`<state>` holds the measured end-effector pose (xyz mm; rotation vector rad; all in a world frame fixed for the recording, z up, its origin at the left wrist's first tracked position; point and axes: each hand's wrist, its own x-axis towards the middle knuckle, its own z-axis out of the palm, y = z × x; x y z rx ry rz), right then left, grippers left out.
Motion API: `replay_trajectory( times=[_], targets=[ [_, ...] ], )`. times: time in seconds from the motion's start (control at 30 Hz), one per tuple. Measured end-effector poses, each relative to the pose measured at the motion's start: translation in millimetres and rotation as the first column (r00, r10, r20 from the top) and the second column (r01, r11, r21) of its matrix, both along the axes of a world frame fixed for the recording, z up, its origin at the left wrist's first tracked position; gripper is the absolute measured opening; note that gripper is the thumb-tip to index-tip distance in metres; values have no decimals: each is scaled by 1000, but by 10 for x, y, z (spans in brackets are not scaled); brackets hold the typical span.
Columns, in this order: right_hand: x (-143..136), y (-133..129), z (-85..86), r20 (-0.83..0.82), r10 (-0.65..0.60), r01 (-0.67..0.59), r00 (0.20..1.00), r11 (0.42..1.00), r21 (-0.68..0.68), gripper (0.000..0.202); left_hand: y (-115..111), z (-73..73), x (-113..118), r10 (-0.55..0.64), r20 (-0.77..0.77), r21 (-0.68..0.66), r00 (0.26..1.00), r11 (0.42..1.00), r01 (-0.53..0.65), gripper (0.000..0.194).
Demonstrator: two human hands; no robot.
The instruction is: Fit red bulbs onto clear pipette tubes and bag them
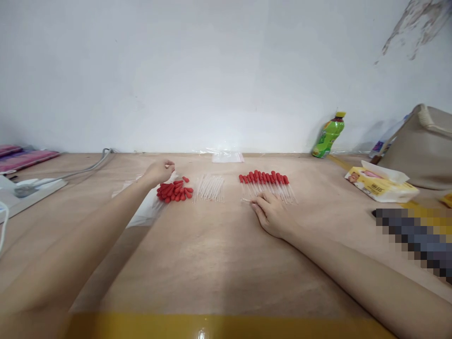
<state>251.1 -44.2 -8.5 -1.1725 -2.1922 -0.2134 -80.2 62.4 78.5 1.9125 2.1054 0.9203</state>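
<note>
At right hand: clear tube, pinched, long axis pointing leftward | Just beside left hand, farther from right: red bulbs, heaped | Left fingers: curled, contents unclear

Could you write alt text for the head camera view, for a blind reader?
The right hand pinches a thin clear tube beside a row of red-capped tubes on a tan table; the left hand hovers by a pile of red bulbs. Loose clear tubes lie between.
</note>
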Motion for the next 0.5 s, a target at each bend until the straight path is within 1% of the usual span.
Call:
replay_trajectory(
  times=[0.03,0.07,0.1,0.13,0.17,0.23,0.27,0.33,0.4,0.5],
  targets=[
    [-1,2,0,-3,5,-5,1000,1000,-1,20,-99,-6,56,-56,40,54,998,997,54,23],
    [-2,5,1,-6,15,-15,1000,1000,-3,20,-213,-22,126,-171,78,95,982,982,164,26],
    [-3,8,0,-9,30,-30,1000,1000,-8,20,-340,-51,207,-285,130,125,950,955,269,27],
    [-4,11,-1,-14,46,-46,999,999,-11,20,-472,-92,297,-382,208,122,900,923,364,27],
    [-5,14,-2,-22,63,-63,998,998,-10,20,-604,-145,389,-435,293,127,851,900,417,27],
    [-4,19,-8,-42,91,-90,995,996,8,20,-838,-274,568,-543,371,132,753,834,536,23],
    [-5,20,-11,-51,102,-101,994,995,20,21,-929,-344,647,-573,397,131,717,808,574,21],
    [-8,13,-15,-65,118,-116,991,993,39,21,-1049,-477,773,-594,463,136,657,781,610,17],
    [-22,-7,-12,-73,121,-119,990,992,40,21,-1096,-583,852,-591,533,125,605,762,635,13],
    [-64,-56,12,-64,129,-128,990,992,19,22,-1093,-676,894,-586,591,97,554,734,673,11]
  ],
)
